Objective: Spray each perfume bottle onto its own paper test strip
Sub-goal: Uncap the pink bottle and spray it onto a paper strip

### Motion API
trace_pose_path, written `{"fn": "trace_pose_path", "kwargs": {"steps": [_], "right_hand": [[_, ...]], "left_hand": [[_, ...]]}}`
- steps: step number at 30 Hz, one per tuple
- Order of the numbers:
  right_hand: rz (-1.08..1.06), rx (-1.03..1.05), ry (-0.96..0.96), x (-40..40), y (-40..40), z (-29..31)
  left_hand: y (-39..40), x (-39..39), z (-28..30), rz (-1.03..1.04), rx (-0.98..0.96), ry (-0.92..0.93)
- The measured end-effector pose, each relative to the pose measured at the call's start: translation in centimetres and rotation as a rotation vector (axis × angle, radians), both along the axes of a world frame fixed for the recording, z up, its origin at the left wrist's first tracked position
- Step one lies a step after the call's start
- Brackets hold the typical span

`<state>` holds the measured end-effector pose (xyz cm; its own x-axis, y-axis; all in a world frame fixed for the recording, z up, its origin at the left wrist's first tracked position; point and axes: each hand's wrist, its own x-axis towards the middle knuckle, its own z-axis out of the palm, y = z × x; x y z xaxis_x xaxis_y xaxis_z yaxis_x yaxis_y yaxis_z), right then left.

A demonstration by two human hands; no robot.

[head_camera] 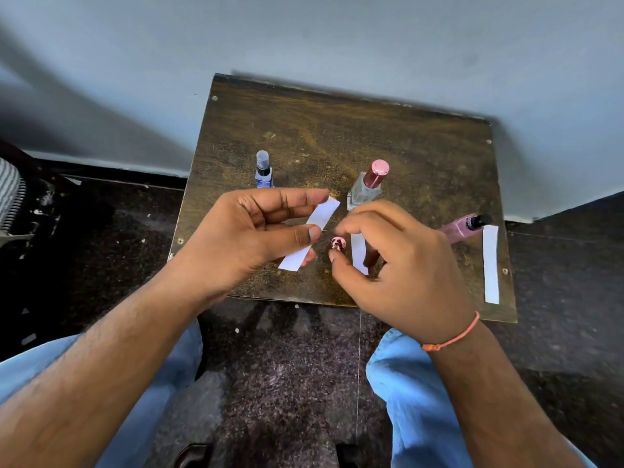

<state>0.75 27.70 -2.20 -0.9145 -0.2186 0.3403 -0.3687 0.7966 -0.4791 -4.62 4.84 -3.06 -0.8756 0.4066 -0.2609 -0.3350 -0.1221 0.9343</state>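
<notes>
The left hand (250,234) pinches a white paper strip (310,236) between thumb and curled fingers, holding it slanted above the table, its upper end pointing toward the clear bottle. The right hand (401,268) sits just beside it with fingers curled; thumb and forefinger close around a small pink-topped bottle (338,244), of which only the shiny round top shows. Whether the forefinger presses on it cannot be told.

Under the right hand's fingers lies a second strip (358,253), partly covered by them. Beyond the hands, a clear glass bottle with a pink cap (368,185) stands tilted in view, and to its left a blue bottle with a grey cap (263,170) stands upright, its base hidden behind the left hand's fingers. At the right, a pink bottle with a black nozzle (462,228) lies on its side, partly hidden by the right hand, and a third strip (490,265) lies flat near the table's right edge, just beside that nozzle.

The table (337,130) is small, dark, worn wood, pushed against a pale grey wall (304,35). The floor (287,366) is dark and speckled. Blue trouser legs (415,400) show below, and an orange thread band (452,336) circles the right wrist.
</notes>
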Motion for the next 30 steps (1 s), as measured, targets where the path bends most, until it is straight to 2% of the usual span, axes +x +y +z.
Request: {"fn": "trace_pose_path", "kwargs": {"steps": [8,11,14,21,30], "right_hand": [[-0.009,0.084,-0.181,0.0,0.2,-1.5],[0.003,0.019,-0.091,-0.1,0.4,-1.1],[-0.003,-0.090,0.080,0.1,1.0,0.1],[-0.218,-0.143,0.425,1.8,5.1,2.5],[-0.386,-0.308,0.296,2.6,10.7,2.7]], "left_hand": [[0.2,0.1,-0.3,0.007,-0.025,-0.014],[0.3,0.1,-0.2,0.000,-0.028,-0.011],[0.3,0.1,-0.1,0.000,-0.021,-0.017],[0.6,0.1,-0.2,-0.026,-0.016,-0.036],[2.3,0.8,-0.3,-0.153,0.004,-0.020]]}}
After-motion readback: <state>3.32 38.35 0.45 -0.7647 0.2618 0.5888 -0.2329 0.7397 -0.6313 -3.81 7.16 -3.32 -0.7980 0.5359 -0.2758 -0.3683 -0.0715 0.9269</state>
